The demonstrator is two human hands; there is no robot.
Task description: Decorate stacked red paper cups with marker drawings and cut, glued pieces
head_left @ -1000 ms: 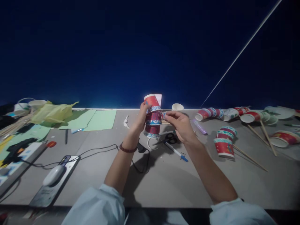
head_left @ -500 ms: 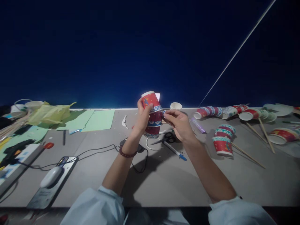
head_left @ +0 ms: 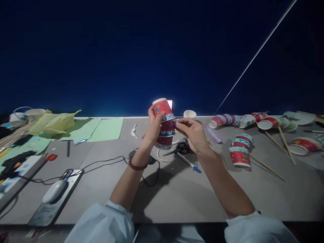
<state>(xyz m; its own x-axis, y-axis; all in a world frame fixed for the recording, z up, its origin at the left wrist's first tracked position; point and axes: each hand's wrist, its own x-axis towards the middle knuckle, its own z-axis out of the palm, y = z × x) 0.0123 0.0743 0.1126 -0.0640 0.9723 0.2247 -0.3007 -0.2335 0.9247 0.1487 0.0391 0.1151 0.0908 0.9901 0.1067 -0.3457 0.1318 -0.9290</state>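
Observation:
A column of several red patterned paper cups [head_left: 167, 129] is held up over the table, its white-rimmed end at the top. My left hand [head_left: 155, 126] is wrapped round its left side, thumb across the front. At the right side of the column, my right hand [head_left: 190, 130] pinches a small patterned piece [head_left: 176, 122] between thumb and fingers, close against the cups. Below lie black scissors [head_left: 181, 148] and a pen with a blue cap [head_left: 188, 162]. A white cup [head_left: 189, 114] stands behind my right hand.
More joined cups [head_left: 241, 151] lie at the right with wooden sticks [head_left: 268, 167]. A purple tube [head_left: 214, 135] is nearer. Green paper [head_left: 106, 130], a yellow bag [head_left: 52, 123], a phone [head_left: 45, 214] with a white mouse [head_left: 54, 191], cables and a power strip [head_left: 21, 175] lie left.

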